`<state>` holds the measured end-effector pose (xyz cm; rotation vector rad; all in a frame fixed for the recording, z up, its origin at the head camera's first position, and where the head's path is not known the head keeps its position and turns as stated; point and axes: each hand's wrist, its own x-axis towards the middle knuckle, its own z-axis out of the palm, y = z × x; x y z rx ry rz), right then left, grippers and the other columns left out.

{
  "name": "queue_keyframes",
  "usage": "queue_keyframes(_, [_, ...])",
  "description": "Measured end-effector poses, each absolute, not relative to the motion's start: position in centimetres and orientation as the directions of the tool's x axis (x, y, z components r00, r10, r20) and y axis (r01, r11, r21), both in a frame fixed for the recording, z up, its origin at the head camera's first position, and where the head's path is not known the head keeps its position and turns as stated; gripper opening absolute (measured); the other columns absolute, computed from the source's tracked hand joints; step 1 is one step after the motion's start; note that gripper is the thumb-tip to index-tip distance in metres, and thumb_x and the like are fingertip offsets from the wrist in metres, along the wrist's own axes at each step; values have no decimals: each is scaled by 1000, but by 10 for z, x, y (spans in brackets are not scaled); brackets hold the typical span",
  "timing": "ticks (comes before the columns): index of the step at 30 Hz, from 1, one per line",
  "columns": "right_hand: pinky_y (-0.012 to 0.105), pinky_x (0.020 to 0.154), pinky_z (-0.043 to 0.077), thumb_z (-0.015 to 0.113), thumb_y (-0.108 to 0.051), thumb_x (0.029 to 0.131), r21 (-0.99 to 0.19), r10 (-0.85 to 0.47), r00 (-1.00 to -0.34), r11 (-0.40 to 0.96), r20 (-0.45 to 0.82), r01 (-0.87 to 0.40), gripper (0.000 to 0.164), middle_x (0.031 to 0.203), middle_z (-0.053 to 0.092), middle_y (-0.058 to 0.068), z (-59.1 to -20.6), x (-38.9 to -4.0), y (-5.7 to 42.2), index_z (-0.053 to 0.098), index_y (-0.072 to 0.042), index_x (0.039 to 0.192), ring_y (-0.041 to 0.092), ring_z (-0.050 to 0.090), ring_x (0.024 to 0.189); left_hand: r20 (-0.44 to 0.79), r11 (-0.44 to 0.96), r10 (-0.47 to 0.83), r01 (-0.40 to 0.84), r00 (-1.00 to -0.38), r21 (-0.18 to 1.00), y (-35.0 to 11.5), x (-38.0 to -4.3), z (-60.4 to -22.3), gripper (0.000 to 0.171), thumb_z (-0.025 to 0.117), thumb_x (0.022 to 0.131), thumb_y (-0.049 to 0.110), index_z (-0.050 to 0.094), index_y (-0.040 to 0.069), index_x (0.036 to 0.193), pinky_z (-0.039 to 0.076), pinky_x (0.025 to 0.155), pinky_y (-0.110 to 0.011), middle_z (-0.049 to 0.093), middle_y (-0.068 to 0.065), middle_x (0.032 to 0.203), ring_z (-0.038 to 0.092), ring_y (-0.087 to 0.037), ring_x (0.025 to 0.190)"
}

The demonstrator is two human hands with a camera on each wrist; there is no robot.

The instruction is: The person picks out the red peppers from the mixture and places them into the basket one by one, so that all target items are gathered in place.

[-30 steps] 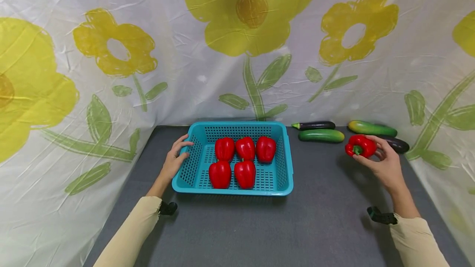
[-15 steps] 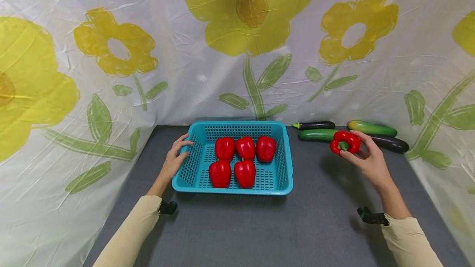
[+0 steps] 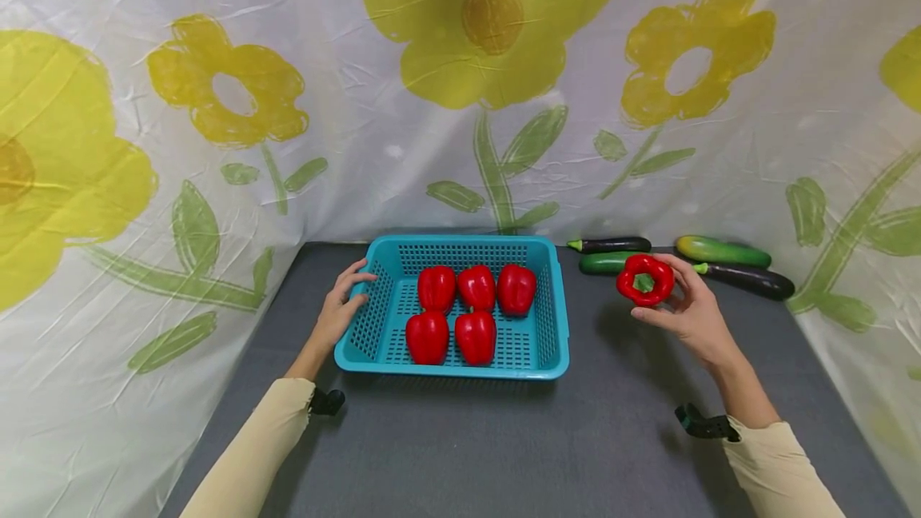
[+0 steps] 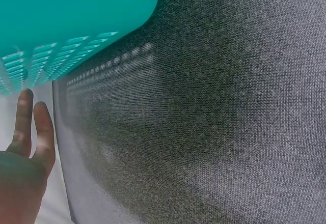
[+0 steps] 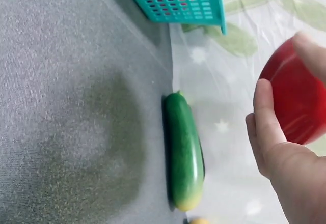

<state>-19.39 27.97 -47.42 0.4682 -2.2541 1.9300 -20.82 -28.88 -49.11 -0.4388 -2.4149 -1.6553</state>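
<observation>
My right hand [image 3: 694, 314] grips a red bell pepper [image 3: 623, 282] between thumb and fingers, above the table to the right of the basket. Its stem end faces the head camera. In the right wrist view, the pepper [image 5: 293, 94] is partly covered by my fingers. At the left, my left hand [image 3: 340, 306] touches the side of the blue perforated basket [image 3: 453, 372] with extended fingers. The left wrist view shows two straight fingers [image 4: 45, 127] by the basket wall [image 4: 76, 15]. Inside the basket, several red bell peppers [image 3: 476, 337] lie in two rows.
Behind the held pepper are a dark eggplant [image 3: 612, 245] and a partly hidden green zucchini [image 3: 600, 263]. Farther right lie a yellow-green zucchini [image 3: 723, 251] and another eggplant [image 3: 748, 281]. A flowered curtain [image 3: 345, 142] hangs along the grey table's [image 3: 460, 446] back edge.
My right hand has carried the bell pepper left toward the basket, and its stem end has turned more to the head camera. The left hand and basket have stayed in place.
</observation>
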Motion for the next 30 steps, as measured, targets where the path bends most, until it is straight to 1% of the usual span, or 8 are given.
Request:
queue_keyframes(3, [27, 84, 53, 78, 19, 77, -943, -160, -940, 99, 300, -318, 90, 138, 49, 15, -474, -194, 274, 40, -9, 153, 24, 57, 116, 307, 337, 136, 335, -942, 880, -290, -207, -491, 33, 47, 96, -15, 56, -18, 127, 26, 100, -65, 28, -29, 157, 19, -51, 145])
queue_keyframes(6, [27, 84, 53, 77, 20, 77, -934, -177, -932, 113, 315, -338, 90, 138, 49, 15, -472, -194, 268, 39, -9, 153, 24, 58, 115, 303, 349, 132, 331, -944, 877, -290, -207, -490, 34, 47, 95, -14, 56, -18, 128, 26, 100, -64, 28, -30, 157, 18, -50, 145])
queue_keyframes(13, [27, 87, 52, 80, 12, 79, -922, -210, -923, 151, 322, -356, 88, 137, 52, 15, -470, -193, 256, 39, -11, 153, 22, 58, 117, 303, 356, 144, 335, -942, 872, -289, -207, -489, 34, 47, 96, -14, 55, -19, 129, 28, 99, -60, 27, -29, 158, 18, -50, 145])
queue_keyframes(16, [28, 87, 52, 81, 9, 80, -922, -206, -925, 159, 319, -354, 86, 137, 52, 13, -469, -192, 251, 40, -12, 153, 23, 58, 117, 303, 345, 149, 337, -941, 876, -289, -207, -490, 34, 47, 96, -14, 55, -18, 128, 28, 99, -59, 27, -29, 158, 19, -49, 145])
queue_keyframes(22, [26, 87, 52, 83, 2, 82, -918, -189, -934, 203, 304, -340, 83, 140, 51, 10, -468, -193, 241, 42, -14, 153, 21, 55, 119, 315, 340, 145, 346, -938, 874, -289, -207, -491, 33, 46, 95, -14, 56, -18, 127, 28, 98, -59, 28, -29, 157, 20, -50, 144])
queue_keyframes(26, [29, 89, 51, 82, -1, 84, -918, -194, -936, 215, 295, -334, 80, 140, 53, 9, -465, -196, 234, 43, -15, 153, 23, 56, 119, 325, 344, 145, 356, -934, 869, -290, -207, -493, 33, 47, 96, -13, 57, -17, 127, 30, 95, -54, 29, -29, 157, 22, -50, 144])
queue_keyframes(30, [28, 90, 51, 81, -4, 86, -921, -197, -938, 215, 286, -326, 77, 140, 53, 8, -461, -199, 226, 44, -15, 152, 23, 55, 119, 353, 349, 155, 385, -923, 855, -291, -209, -496, 31, 48, 96, -12, 56, -17, 125, 32, 93, -49, 29, -32, 156, 23, -50, 143])
